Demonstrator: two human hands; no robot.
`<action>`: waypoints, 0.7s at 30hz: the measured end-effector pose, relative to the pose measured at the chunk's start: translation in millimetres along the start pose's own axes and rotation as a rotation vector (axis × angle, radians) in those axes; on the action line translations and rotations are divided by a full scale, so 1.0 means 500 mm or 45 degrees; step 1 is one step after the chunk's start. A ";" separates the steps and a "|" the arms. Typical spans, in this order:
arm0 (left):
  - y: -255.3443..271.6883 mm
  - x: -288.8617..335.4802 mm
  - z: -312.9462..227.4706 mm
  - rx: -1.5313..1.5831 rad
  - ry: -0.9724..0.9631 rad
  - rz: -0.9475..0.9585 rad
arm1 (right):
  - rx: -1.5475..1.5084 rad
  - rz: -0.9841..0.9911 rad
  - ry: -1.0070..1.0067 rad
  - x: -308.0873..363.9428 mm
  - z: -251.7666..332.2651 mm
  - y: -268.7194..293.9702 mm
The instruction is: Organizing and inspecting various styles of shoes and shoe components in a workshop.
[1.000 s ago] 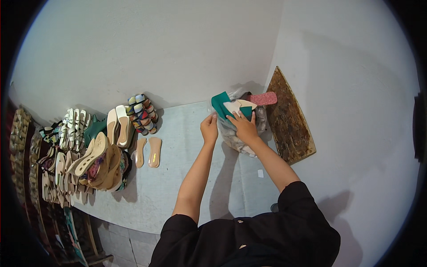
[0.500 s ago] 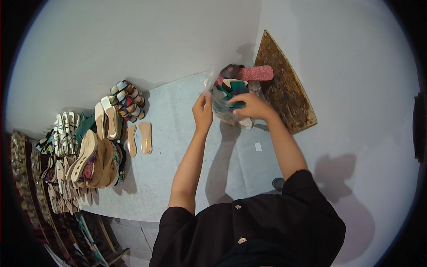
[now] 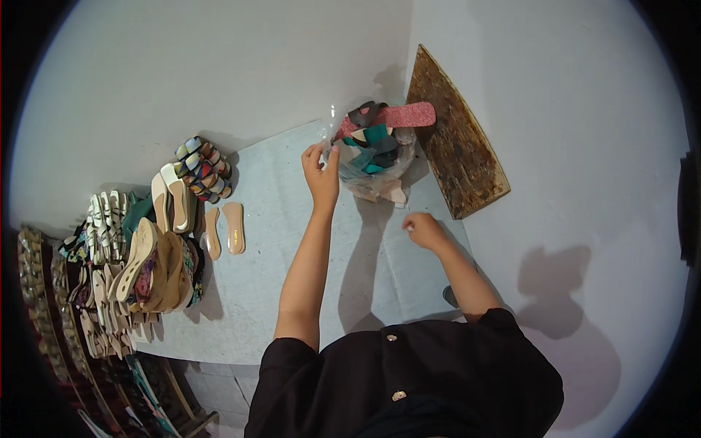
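Observation:
A clear plastic bag (image 3: 369,182) stuffed with sandals stands at the far end of a pale grey mat (image 3: 285,241). A pink glitter sole (image 3: 405,115) and teal and black straps stick out of its top. My left hand (image 3: 321,171) pinches the bag's left rim and holds it up. My right hand (image 3: 422,230) hovers lower, right of the bag, fingers curled; whether it holds something small I cannot tell.
A pair of tan insoles (image 3: 225,230) lies on the mat's left side. Several rows of sandals (image 3: 139,252) are stacked along the left edge. A brown worn board (image 3: 456,146) leans against the white wall behind the bag.
Both hands were on the bag's top. My right hand has come off it and dropped down toward me; the left stays on the rim.

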State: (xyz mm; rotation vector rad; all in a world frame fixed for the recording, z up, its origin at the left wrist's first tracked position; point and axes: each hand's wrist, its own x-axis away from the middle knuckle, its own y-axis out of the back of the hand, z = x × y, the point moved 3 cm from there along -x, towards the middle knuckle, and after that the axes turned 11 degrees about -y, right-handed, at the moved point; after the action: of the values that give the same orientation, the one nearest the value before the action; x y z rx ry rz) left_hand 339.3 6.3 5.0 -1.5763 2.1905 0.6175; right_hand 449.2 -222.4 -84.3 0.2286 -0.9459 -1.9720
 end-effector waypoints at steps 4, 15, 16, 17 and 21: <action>0.009 0.004 0.004 -0.072 -0.005 0.001 | -0.676 -0.552 0.361 -0.076 0.232 0.157; -0.063 0.040 -0.034 0.617 0.277 0.584 | -1.054 -0.523 0.233 0.080 0.204 0.318; -0.068 0.054 -0.032 0.635 0.285 0.605 | -0.959 -0.552 0.114 0.128 0.148 0.303; -0.067 0.061 -0.032 0.441 0.033 0.520 | -0.862 -0.580 -0.001 0.167 0.083 0.274; -0.076 0.130 -0.055 0.001 -0.222 0.240 | -0.326 -0.527 -0.349 0.342 -0.094 0.147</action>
State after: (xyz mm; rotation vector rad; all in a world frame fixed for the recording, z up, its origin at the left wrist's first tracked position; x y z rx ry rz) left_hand 354.1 -70.7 -11.6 -1.2720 2.2202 0.7781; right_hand 423.0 -405.2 -31.0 0.0045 -0.8511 -2.5320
